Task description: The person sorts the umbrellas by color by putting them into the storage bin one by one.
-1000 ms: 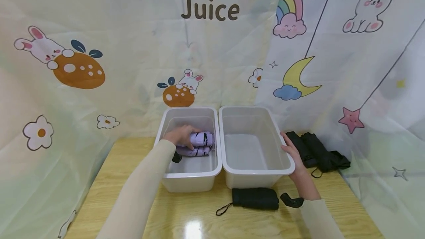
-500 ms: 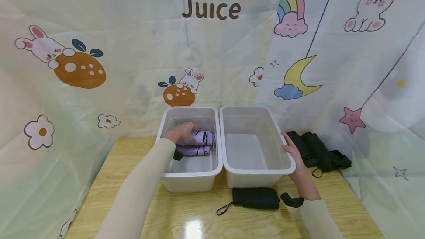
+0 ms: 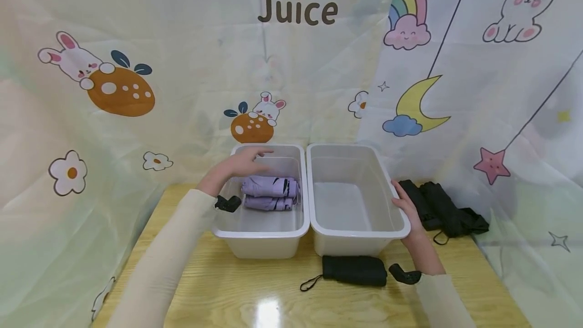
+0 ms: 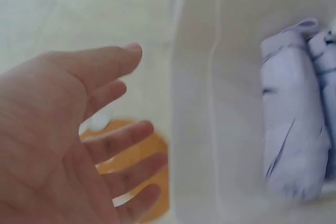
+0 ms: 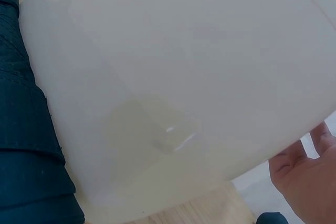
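Two folded purple umbrellas with black markings, a rear one (image 3: 266,186) and a front one (image 3: 267,203), lie side by side in the left white bin (image 3: 264,235). Over that bin's rear left part is my left hand (image 3: 241,164), holding nothing; the left wrist view shows its fingers (image 4: 134,135) spread, apart from the rear purple umbrella (image 4: 293,114). My right hand (image 3: 408,211) rests against the right rim of the right white bin (image 3: 357,235), its fingertips touching the edge. In the right wrist view the right hand (image 5: 310,177) is partly cut off.
A folded black umbrella (image 3: 354,270) with a wrist loop lies in front of the right bin. More black folded umbrellas (image 3: 439,211) lie right of it. The bins stand together on a wooden table (image 3: 218,287), a printed curtain (image 3: 191,90) hanging behind.
My left hand has let go of the rear purple umbrella and moved up, back and left, away from it. The right hand stays at the bin's rim. The head view has shifted slightly.
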The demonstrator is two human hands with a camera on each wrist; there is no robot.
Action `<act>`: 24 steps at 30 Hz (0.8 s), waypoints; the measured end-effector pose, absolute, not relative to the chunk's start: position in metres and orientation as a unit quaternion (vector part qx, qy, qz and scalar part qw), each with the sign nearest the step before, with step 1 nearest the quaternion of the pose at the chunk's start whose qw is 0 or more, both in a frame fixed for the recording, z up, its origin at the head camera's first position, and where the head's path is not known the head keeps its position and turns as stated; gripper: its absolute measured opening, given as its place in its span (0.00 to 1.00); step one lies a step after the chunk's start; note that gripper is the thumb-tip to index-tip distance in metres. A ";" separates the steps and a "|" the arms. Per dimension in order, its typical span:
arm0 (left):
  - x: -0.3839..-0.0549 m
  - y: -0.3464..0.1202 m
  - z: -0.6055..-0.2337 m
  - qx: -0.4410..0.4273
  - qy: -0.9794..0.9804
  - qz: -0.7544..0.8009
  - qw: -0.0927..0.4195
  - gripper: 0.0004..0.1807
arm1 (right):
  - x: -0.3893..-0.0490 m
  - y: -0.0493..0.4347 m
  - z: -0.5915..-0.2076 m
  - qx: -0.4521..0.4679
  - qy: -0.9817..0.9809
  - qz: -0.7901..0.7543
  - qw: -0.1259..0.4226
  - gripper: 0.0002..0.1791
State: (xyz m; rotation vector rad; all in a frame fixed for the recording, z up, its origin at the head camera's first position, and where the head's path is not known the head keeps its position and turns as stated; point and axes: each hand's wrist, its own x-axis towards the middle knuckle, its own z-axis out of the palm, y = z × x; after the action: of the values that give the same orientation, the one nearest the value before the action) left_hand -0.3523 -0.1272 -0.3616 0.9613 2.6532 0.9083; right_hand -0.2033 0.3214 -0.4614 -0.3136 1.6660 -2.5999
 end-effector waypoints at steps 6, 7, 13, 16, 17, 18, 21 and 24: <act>-0.333 -0.190 -0.358 0.279 0.887 0.359 0.074 0.33 | -0.204 0.321 -0.463 -0.109 0.535 -0.837 0.019 0.30; -0.328 -0.199 -0.359 0.270 0.887 0.367 0.075 0.33 | -0.205 0.321 -0.463 -0.110 0.531 -0.840 0.020 0.30; -0.303 -0.230 -0.390 0.237 0.883 0.391 0.107 0.39 | -0.207 0.324 -0.462 -0.113 0.524 -0.844 0.015 0.29; -0.290 -0.232 -0.410 0.211 0.866 0.434 0.132 0.40 | -0.206 0.325 -0.463 -0.108 0.522 -0.846 0.018 0.30; -0.286 -0.232 -0.416 0.205 0.856 0.454 0.141 0.40 | -0.205 0.325 -0.464 -0.107 0.519 -0.848 0.020 0.30; -0.283 -0.231 -0.423 0.203 0.844 0.475 0.147 0.40 | -0.205 0.325 -0.464 -0.107 0.516 -0.850 0.021 0.30; -0.275 -0.228 -0.440 0.202 0.805 0.535 0.157 0.38 | -0.205 0.323 -0.464 -0.114 0.509 -0.853 0.026 0.30; -0.270 -0.225 -0.452 0.205 0.765 0.593 0.149 0.35 | -0.206 0.321 -0.464 -0.115 0.502 -0.856 0.032 0.31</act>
State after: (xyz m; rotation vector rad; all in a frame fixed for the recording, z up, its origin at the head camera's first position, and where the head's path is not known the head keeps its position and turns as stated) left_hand -0.2705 -0.2249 -0.4524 0.5889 2.1983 1.7040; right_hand -0.2065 0.3206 -0.4638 -0.3539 1.5468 -2.6364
